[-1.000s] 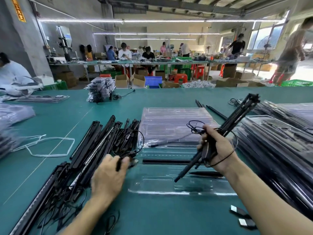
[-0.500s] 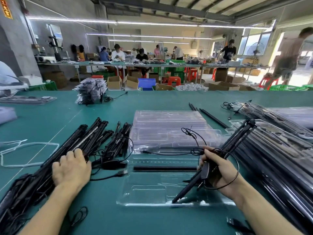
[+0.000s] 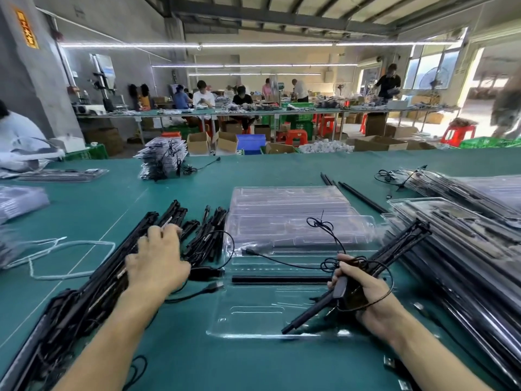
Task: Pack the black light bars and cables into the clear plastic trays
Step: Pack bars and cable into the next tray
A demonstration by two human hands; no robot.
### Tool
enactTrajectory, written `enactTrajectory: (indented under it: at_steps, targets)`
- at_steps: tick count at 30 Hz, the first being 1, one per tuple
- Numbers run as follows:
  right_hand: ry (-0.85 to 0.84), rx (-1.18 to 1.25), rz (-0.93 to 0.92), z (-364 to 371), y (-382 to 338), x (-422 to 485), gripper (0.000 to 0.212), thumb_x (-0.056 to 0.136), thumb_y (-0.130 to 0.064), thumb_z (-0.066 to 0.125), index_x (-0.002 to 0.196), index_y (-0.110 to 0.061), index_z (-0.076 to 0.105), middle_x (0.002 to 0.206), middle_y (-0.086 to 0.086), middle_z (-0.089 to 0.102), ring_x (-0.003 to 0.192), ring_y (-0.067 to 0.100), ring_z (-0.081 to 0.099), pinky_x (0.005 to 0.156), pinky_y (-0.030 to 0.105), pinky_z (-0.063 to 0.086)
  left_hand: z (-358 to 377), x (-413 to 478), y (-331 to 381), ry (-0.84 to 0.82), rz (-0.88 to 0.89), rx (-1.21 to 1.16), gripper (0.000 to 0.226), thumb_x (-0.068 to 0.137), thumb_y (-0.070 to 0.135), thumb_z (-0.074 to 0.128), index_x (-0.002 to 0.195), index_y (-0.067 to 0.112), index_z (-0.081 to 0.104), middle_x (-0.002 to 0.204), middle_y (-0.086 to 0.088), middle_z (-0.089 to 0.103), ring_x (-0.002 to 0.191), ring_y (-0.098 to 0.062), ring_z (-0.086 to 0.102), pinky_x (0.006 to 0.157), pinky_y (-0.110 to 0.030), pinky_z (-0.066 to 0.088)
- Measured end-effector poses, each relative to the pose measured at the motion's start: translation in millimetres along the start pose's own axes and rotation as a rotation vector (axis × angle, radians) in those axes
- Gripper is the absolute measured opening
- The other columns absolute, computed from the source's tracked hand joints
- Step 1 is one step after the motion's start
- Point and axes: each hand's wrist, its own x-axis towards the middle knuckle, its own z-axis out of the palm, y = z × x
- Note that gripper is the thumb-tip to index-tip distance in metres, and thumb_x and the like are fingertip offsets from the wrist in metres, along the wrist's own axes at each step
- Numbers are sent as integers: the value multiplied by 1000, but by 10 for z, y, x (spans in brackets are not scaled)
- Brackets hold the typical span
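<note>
A clear plastic tray [image 3: 253, 320] lies open on the green table in front of me, with one black light bar [image 3: 279, 279] lying across its slot. My right hand [image 3: 363, 294] is closed on a bundle of black light bars [image 3: 394, 251] with a thin cable looped around it, held slanting over the tray's right side. My left hand [image 3: 156, 263] rests palm down on the pile of loose black bars and cables [image 3: 93, 283] at the left, fingers spread over the bars. A black cable with a plug [image 3: 208, 286] trails from the pile onto the tray's left edge.
A stack of empty clear trays [image 3: 287, 210] sits behind the open one. Packed trays [image 3: 465, 249] are piled along the right. A white cord loop [image 3: 70, 258] lies at the left, a stack of packed items [image 3: 163, 159] further back. People work at distant tables.
My left hand moved from beside the tray leftward and then forward onto the pile of bars. My right hand lowered its bundle towards the tray's right side.
</note>
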Motion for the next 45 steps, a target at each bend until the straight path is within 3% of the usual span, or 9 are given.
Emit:
enactTrajectory:
  at_steps: [3, 8, 12, 17, 26, 31, 36, 40, 45]
  targets:
    - [6, 11, 3, -13, 2, 3, 23, 78, -10, 66, 101, -10, 68, 73, 9, 63, 62, 25, 66, 59, 33, 59, 140, -83, 270, 33, 286, -314, 33, 78, 4, 58, 91, 34, 58, 97, 8, 57, 94, -18, 58, 79, -36, 48]
    - [22, 16, -9, -3, 23, -25, 32, 76, -10, 67, 108, -8, 65, 71, 9, 65, 61, 25, 66, 57, 32, 58, 575, -80, 340, -266, 263, -438, 35, 98, 18, 45, 80, 41, 65, 88, 17, 69, 81, -5, 65, 79, -37, 57]
    - [31, 12, -17, -13, 21, -43, 37, 77, -10, 67, 114, -7, 63, 74, 11, 66, 63, 27, 67, 57, 33, 58, 836, -52, 186, 45, 173, -338, 26, 103, 28, 38, 100, 35, 64, 99, 14, 68, 79, -5, 56, 57, -24, 39]
    - [28, 18, -27, -47, 37, -54, 40, 77, -11, 69, 117, -6, 63, 75, 12, 67, 65, 28, 67, 59, 34, 58, 923, -12, 63, 90, 27, -257, 42, 104, 39, 26, 118, 27, 64, 117, 5, 67, 103, -18, 58, 81, -36, 45]
    - [135, -436, -255, 315, -635, 30, 22, 91, -8, 62, 111, 1, 63, 59, -2, 55, 49, 9, 52, 52, 28, 46, 709, -21, 343, 443, 126, -536, 33, 99, 23, 55, 66, 17, 56, 56, 7, 52, 47, -11, 47, 45, -19, 29]
    - [76, -1363, -630, 833, -1172, -8, 2, 89, -17, 66, 90, -19, 67, 65, -9, 64, 57, 3, 59, 57, 21, 49, 518, -156, 741, 107, 186, -1255, 36, 89, 41, 61, 69, 11, 61, 58, -4, 64, 48, -16, 57, 40, -23, 43]
    - [-73, -2072, -715, 957, -668, -30, 9, 87, -25, 59, 91, -25, 50, 80, -5, 58, 77, 23, 59, 55, 34, 45, 556, -276, 781, -405, 6, -1675, 60, 88, 71, 41, 115, 20, 54, 93, -14, 75, 65, -32, 70, 45, -30, 53]
    - [-184, -2014, -486, 770, -159, 45, 32, 83, -36, 63, 108, -23, 48, 104, -3, 55, 100, 22, 54, 78, 38, 48, 572, -350, 720, -579, 16, -1793, 91, 60, 96, 48, 126, 33, 55, 111, -11, 73, 92, -39, 72, 53, -34, 57]
    - [-333, -1770, -399, 719, -48, 75, 61, 81, -62, 61, 130, -27, 53, 114, -9, 61, 102, 12, 56, 86, 29, 45, 596, -382, 774, -449, -193, -1794, 68, 65, 51, 83, 112, 9, 57, 100, -11, 76, 79, -34, 74, 53, -32, 58]
